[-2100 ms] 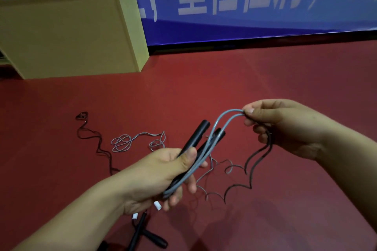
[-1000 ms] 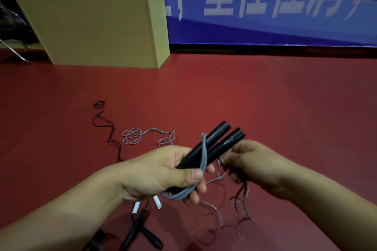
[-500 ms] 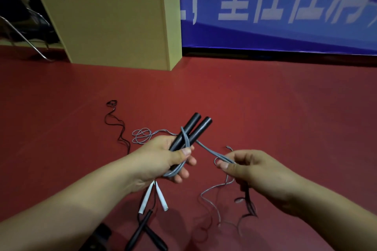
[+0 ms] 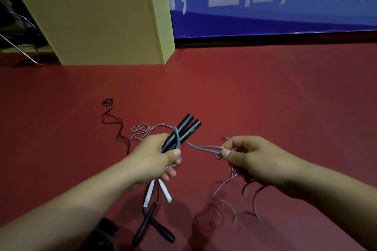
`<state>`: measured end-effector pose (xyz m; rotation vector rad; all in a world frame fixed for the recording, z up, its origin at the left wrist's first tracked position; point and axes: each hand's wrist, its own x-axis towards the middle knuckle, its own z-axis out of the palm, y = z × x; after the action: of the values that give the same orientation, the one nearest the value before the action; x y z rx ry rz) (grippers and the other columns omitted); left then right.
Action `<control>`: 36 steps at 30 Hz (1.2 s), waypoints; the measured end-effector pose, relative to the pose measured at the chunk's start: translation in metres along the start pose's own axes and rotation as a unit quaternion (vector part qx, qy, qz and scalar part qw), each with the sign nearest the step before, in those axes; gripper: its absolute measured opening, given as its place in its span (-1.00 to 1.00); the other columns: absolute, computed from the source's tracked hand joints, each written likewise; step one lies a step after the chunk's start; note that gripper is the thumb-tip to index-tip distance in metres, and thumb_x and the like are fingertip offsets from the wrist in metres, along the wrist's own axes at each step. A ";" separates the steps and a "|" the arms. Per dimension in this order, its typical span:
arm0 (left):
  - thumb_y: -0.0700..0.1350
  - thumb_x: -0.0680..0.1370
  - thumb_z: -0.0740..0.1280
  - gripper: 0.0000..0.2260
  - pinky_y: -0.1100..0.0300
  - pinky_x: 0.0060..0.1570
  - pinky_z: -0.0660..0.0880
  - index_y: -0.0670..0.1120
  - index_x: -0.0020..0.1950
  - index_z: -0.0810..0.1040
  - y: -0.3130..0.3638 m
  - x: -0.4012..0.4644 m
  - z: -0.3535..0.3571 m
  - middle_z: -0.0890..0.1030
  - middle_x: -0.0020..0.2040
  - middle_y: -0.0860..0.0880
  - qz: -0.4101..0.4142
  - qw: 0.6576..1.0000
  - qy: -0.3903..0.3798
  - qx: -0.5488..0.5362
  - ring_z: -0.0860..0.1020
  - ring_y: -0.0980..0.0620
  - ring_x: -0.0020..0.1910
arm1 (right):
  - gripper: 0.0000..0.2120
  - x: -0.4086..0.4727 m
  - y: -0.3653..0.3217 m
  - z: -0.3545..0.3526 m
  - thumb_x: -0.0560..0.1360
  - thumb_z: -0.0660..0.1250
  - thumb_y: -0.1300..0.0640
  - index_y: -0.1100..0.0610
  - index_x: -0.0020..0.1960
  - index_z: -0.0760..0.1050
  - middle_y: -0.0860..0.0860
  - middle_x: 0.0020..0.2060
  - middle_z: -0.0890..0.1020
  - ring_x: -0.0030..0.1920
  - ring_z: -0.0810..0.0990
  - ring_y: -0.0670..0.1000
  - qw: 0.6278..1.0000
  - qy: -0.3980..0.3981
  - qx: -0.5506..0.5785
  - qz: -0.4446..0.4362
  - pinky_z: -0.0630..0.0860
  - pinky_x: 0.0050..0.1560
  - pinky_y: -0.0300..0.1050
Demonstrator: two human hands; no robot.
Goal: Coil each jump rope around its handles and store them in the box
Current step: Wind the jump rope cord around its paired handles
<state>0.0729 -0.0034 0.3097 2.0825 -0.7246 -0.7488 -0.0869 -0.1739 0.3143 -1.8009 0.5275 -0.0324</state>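
At frame centre the left hand grips two black handles wound by one grey rope, which the right hand pinches; one box stands upper left.

I see a dark red floor filling most of the frame. Along the top runs a blue banner with large white characters. At the far left edge, a metal chair leg shows in shadow.
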 end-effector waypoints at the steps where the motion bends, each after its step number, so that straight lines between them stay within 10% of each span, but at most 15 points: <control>1: -0.24 0.63 0.25 -0.93 0.17 -0.42 0.53 -0.10 -0.02 0.49 -0.001 0.000 0.001 0.62 -0.16 -0.11 0.000 1.000 -0.008 0.010 0.60 0.01 -0.40 | -0.84 0.000 0.000 0.000 0.59 0.30 0.11 0.10 -0.14 0.56 0.02 -0.42 0.40 -0.45 0.34 -0.05 1.000 -0.005 -0.007 -0.014 0.33 -0.42 -0.19; 6: -0.24 0.62 0.26 -0.94 0.15 -0.40 0.56 -0.11 0.07 0.47 0.000 -0.004 0.009 0.61 -0.15 -0.12 -0.007 0.995 -0.088 0.050 0.62 -0.01 -0.35 | -0.85 -0.003 -0.007 -0.007 0.53 0.38 0.09 0.11 -0.19 0.55 -0.01 -0.41 0.42 -0.33 0.32 0.02 0.996 -0.033 -0.034 -0.078 0.27 -0.29 -0.02; 13: -0.22 0.63 0.25 -0.86 0.15 -0.39 0.53 0.01 0.13 0.43 0.008 -0.012 0.024 0.62 -0.13 -0.05 0.025 0.977 -0.178 0.115 0.65 -0.03 -0.28 | -0.86 0.003 -0.011 -0.020 0.53 0.38 0.19 0.23 -0.17 0.59 -0.09 -0.41 0.55 -0.37 0.44 -0.17 0.989 -0.050 -0.051 -0.130 0.37 -0.31 -0.34; 18: -0.19 0.62 0.26 -0.83 0.33 -0.34 0.48 -0.01 0.19 0.45 0.015 -0.022 0.032 0.63 -0.18 0.03 0.081 0.957 -0.220 0.170 0.66 0.04 -0.28 | -0.84 0.013 -0.001 -0.025 0.52 0.40 0.10 0.18 -0.15 0.63 0.12 -0.30 0.56 -0.25 0.44 0.00 0.990 0.004 -0.065 -0.125 0.39 -0.18 -0.02; 24: -0.20 0.59 0.32 -0.83 0.11 -0.01 0.56 -0.05 0.17 0.48 0.023 -0.028 0.031 0.69 -0.14 -0.01 0.119 0.947 -0.261 0.143 0.65 0.03 -0.12 | -0.83 0.019 0.003 -0.023 0.46 0.46 0.05 0.16 -0.15 0.64 0.08 -0.30 0.59 -0.27 0.47 -0.01 0.990 0.033 -0.079 -0.112 0.42 -0.19 -0.06; 30: -0.29 0.60 0.29 -0.76 0.21 -0.18 0.52 -0.06 0.23 0.46 0.022 -0.030 0.028 0.68 -0.01 -0.06 0.103 0.947 -0.303 0.038 0.66 0.06 -0.13 | -0.81 0.019 0.003 -0.021 0.42 0.48 0.07 0.20 -0.13 0.62 -0.07 -0.43 0.54 -0.45 0.41 -0.16 0.997 0.002 -0.020 -0.076 0.35 -0.40 -0.31; 36: -0.22 0.54 0.28 -0.67 0.19 -0.16 0.55 -0.11 0.31 0.40 0.030 -0.030 0.022 0.66 -0.04 -0.07 0.122 0.931 -0.322 -0.125 0.66 -0.07 -0.14 | -0.82 0.023 0.004 -0.012 0.54 0.34 0.24 0.14 -0.24 0.51 0.08 -0.42 0.52 -0.39 0.41 0.03 0.996 0.009 0.078 -0.033 0.31 -0.31 -0.11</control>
<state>0.0309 -0.0085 0.3306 1.4701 -1.1472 -1.3235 -0.0714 -0.1943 0.3083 -1.6653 0.4650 -0.1318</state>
